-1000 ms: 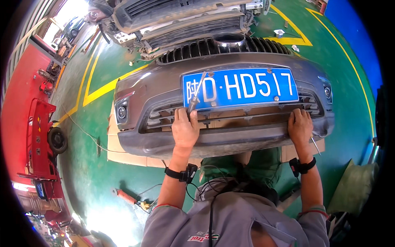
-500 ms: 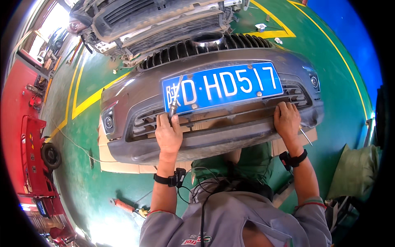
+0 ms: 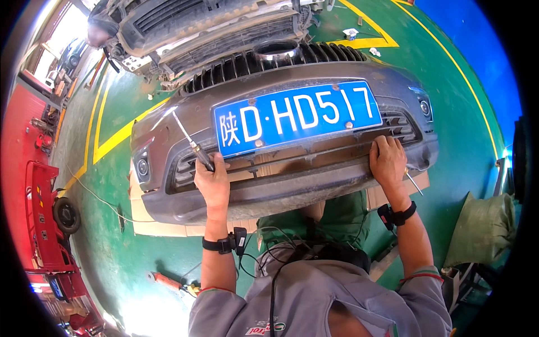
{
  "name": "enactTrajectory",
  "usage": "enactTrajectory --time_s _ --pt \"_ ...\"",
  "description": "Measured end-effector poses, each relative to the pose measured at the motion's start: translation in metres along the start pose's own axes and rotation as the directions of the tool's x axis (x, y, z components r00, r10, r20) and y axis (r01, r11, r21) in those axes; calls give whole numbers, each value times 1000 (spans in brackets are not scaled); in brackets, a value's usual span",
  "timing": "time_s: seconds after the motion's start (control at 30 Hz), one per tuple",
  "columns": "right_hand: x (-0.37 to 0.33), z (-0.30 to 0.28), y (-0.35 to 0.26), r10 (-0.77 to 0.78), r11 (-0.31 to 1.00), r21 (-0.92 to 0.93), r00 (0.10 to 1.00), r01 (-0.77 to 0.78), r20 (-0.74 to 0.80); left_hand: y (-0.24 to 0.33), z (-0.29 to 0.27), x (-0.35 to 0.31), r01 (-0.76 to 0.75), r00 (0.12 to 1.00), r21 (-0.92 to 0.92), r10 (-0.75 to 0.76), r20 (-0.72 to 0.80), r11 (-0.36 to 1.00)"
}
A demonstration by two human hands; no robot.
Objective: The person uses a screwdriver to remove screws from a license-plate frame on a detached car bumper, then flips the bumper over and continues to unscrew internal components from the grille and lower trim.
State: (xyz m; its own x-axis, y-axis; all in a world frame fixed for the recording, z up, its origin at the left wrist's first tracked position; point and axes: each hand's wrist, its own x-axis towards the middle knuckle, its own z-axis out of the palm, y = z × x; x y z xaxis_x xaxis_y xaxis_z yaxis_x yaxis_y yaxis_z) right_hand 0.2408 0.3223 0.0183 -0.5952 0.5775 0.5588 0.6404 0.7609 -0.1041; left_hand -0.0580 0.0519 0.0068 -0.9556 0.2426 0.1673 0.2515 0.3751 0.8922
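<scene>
A dark grey car bumper (image 3: pixel 168 121) lies in front of me, with a blue licence plate (image 3: pixel 359 115) across its middle. My left hand (image 3: pixel 213 182) is closed round the dark handle of a screwdriver (image 3: pixel 195 147) at the left part of the lower grille. Its thin shaft slants up and left over the bumper's painted face, beside the plate. My right hand (image 3: pixel 388 163) has its fingers curled over the lower grille (image 3: pixel 401 126) at the right. A thin metal rod (image 3: pixel 414 182) pokes out by the right wrist; whether the palm holds it is hidden.
Cardboard (image 3: pixel 163 227) lies under the bumper on the green floor. Beyond stands a car's stripped front end (image 3: pixel 208 39). A red cart (image 3: pixel 42 219) is at the left, an orange-handled tool (image 3: pixel 165 280) at lower left, and a green sack (image 3: pixel 483 230) at the right.
My left hand has shifted left and turned the screwdriver. Its shaft swung from across the plate's left end to pointing up-left over the bumper. My right hand keeps its place on the grille.
</scene>
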Motion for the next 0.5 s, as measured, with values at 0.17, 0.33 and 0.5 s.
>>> enactTrajectory --time_s 0.17,0.33,0.5 --pt "2 0 -3 -8 1000 -8 1000 8 2 -10 -6 5 -48 998 -92 53 47 995" --pt "2 2 -4 1 1000 -8 1000 -1 -4 -11 -6 6 -16 996 -114 26 87 993" --pt "1 2 -2 12 999 -30 1000 -12 -2 -21 -5 7 -37 996 -104 46 82 994"
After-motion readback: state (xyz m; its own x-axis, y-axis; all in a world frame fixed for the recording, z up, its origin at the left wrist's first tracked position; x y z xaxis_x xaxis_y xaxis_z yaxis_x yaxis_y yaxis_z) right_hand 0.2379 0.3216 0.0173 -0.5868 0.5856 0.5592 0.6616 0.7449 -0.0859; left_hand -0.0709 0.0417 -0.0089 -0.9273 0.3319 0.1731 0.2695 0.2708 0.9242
